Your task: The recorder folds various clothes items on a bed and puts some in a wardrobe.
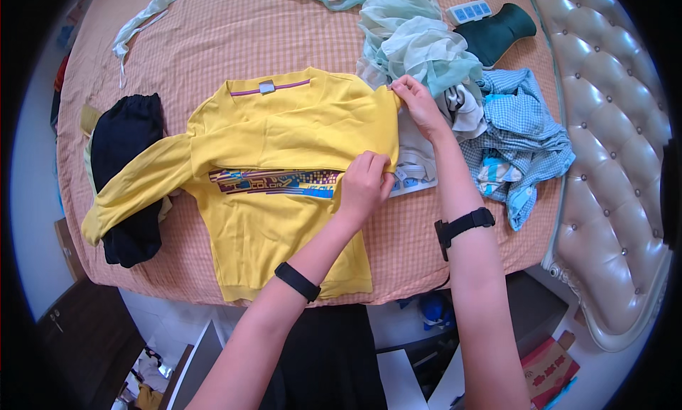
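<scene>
A yellow long-sleeved sweatshirt (250, 229) with a printed chest lies spread on a bed. One sleeve is folded across its chest; the other reaches left over a folded black garment (130, 170). My left hand (365, 186) grips the lower edge of the folded part near the print's right end. Farther up, my right hand (421, 103) pinches the yellow fabric at its upper right corner between thumb and fingers. The neckline points away from me and the hem lies at the near bed edge.
Sheer pale green fabric (421, 47), a blue checked garment (517, 127), a dark green cushion (495, 34) and a white power strip (469, 11) lie at the right. A tufted headboard (602, 111) borders the bed. A pale strap-like cloth (141, 23) lies at the far left.
</scene>
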### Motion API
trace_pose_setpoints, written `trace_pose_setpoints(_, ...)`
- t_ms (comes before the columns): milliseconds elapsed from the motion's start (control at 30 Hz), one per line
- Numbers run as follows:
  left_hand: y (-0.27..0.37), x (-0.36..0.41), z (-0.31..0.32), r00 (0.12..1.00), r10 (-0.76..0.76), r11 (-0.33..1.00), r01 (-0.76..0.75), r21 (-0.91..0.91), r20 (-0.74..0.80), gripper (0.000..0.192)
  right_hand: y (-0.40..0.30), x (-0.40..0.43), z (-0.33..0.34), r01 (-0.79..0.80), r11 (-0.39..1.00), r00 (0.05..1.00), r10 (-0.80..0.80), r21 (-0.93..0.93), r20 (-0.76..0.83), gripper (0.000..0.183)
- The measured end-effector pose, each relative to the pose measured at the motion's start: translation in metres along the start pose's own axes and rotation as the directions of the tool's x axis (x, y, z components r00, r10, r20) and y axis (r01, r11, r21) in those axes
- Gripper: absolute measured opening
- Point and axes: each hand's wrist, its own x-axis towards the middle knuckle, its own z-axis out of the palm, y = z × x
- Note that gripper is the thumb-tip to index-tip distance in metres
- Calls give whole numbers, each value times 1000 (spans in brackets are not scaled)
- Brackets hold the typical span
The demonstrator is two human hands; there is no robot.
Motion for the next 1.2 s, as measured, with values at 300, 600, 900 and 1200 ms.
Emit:
trace_pose_setpoints(300, -2, -1, 5, 966, -118, 991, 128, -29, 228, 20, -7, 14, 9, 138, 589, 990, -61, -796, 126, 39)
trace_pose_setpoints(600, -25, -31, -20, 964, -175, 910, 80, 406, 202, 49, -12, 6, 9, 58, 406, 996, 38, -912, 81, 34)
trace_pose_setpoints(900, -94, -3, -93, 968, -155, 806, 239, 541, -197, 41, -1, -4, 6, 137, 444, 986, -148, -886, 78, 28)
trace_pose_setpoints(1200, -164, -10, -174, 881, -382, 503, 450, 738, -277, 50, 4, -8, 8, 163, 513, 978, -194, -843, 71, 21)
